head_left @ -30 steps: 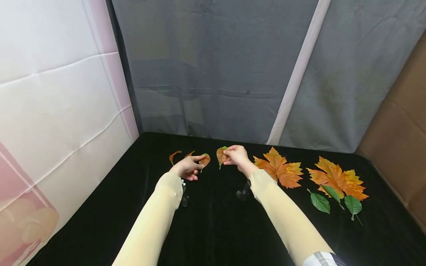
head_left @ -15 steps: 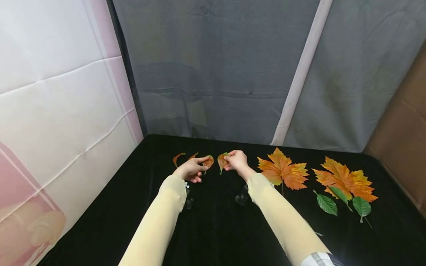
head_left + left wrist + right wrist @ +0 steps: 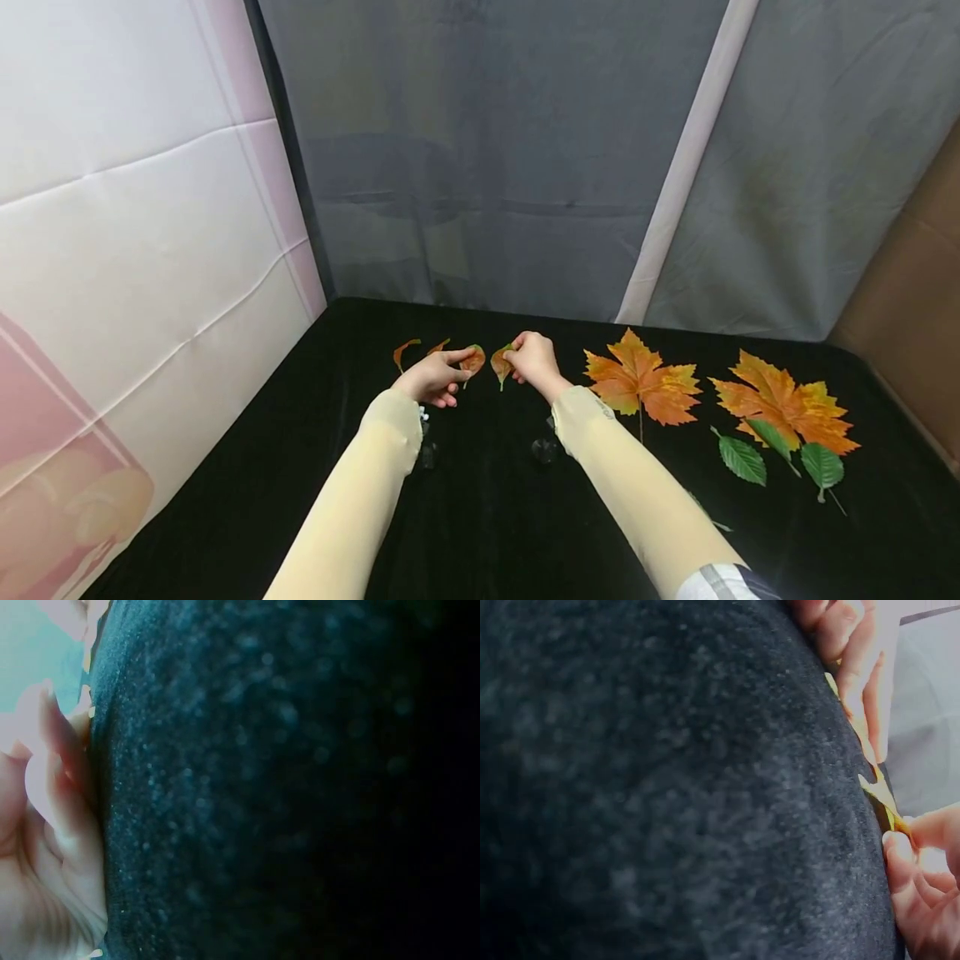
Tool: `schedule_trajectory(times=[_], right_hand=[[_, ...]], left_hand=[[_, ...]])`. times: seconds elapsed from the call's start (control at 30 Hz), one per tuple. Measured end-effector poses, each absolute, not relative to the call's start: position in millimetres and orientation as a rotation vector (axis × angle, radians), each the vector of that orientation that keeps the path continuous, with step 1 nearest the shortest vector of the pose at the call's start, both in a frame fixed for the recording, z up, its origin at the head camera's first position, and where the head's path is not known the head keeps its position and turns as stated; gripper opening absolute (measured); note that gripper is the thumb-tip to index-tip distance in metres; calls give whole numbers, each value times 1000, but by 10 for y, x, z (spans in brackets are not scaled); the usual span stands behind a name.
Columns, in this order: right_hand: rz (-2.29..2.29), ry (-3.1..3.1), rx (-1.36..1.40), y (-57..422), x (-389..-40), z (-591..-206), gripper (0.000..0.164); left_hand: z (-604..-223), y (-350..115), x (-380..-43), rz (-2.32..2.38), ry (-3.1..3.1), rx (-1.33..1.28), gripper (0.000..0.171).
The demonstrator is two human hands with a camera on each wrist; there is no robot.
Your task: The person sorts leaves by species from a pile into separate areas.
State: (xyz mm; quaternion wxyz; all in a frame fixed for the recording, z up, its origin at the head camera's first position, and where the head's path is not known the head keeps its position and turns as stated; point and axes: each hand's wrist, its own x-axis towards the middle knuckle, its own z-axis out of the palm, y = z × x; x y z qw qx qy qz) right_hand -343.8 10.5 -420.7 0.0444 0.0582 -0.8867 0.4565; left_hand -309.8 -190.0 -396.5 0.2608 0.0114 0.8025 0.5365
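Observation:
In the head view my left hand (image 3: 433,377) pinches a small orange-brown leaf (image 3: 475,359) between thumb and fingers, low over the black cloth. Close on its right, my right hand (image 3: 534,360) pinches a similar small leaf (image 3: 500,367) by its right side; a narrow gap parts the two leaves. Two more slim orange-brown leaves lie beyond the left hand, one curved (image 3: 402,353) and one partly hidden (image 3: 439,345). The right wrist view shows the right hand's leaf (image 3: 883,804) edge-on at the fingertips. In the left wrist view the left fingers (image 3: 64,795) are curled.
Two large orange maple leaves, one nearer (image 3: 643,382) and one farther right (image 3: 787,402), lie on the black-covered table (image 3: 480,517). Several green leaves (image 3: 742,460) lie by the right one. A thin pale stem (image 3: 722,527) shows past the right forearm. Grey curtain (image 3: 480,167) stands behind.
The right hand and its leaf have come closer to the left hand's leaf, narrowing the gap. The left hand keeps its pinch. The head view has shifted slightly.

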Motion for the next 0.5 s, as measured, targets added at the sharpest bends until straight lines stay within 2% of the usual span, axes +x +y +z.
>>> schedule_trajectory(times=[0.1, 0.3, 0.5], right_hand=[[1311, -2719, 225, 96, -3425, -4199, 21], [1141, -2804, 306, 92, -3432, -4187, 11], [1096, -2902, 359, 130, -3436, -4136, 14]], left_hand=[[-3949, -1892, -3097, 1444, 2186, 34, 57], [-3953, -1893, -3102, 1438, 2186, 36, 57], [-3956, -1898, -3098, 1433, 2183, 29, 56]])
